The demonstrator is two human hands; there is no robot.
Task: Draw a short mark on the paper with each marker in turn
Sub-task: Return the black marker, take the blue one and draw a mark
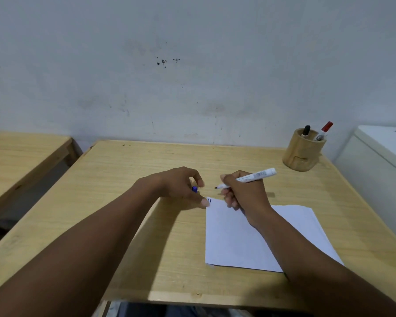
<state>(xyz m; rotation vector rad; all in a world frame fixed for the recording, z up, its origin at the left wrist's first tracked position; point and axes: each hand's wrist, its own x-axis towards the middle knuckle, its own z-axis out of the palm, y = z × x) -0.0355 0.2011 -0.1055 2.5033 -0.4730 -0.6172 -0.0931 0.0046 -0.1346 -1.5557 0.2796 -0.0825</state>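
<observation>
My right hand [242, 191] grips an uncapped white marker [256, 176], its dark tip pointing left, a little above the table. My left hand [181, 184] holds the marker's blue cap [194, 189] between its fingers, just left of that tip. A white sheet of paper [233, 239] lies on the table under my right forearm; two short dark marks [209, 200] show at its far left corner, next to my left thumb. A wooden pen holder [303, 152] at the back right holds a black-capped marker [306, 130] and a red-capped marker [325, 130].
The light wooden table [146, 225] meets a scuffed white wall at the back. A second wooden table [21, 154] stands to the left across a gap. A white cabinet or appliance [380, 156] stands close on the right.
</observation>
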